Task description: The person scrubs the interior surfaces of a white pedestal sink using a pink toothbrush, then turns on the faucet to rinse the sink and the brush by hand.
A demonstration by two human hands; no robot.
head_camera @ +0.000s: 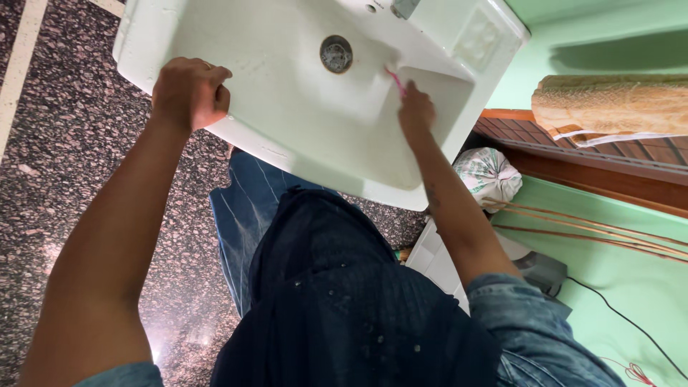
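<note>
A white ceramic washbasin (287,115) fills the top of the head view, its round metal drain (336,54) near the middle. My left hand (190,92) grips the basin's front-left rim, fingers curled over the edge. My right hand (416,111) is inside the bowl, closed on a thin pink brush (395,81) whose tip touches the basin wall just right of the drain. Part of a metal tap (405,7) shows at the top edge.
Speckled dark stone floor (64,143) lies to the left. A green wall (616,29), a wooden ledge (573,147) with a woven beige mat (609,104), a tied white plastic bag (489,175), cables and a blue cloth (244,215) crowd the space under and right of the basin.
</note>
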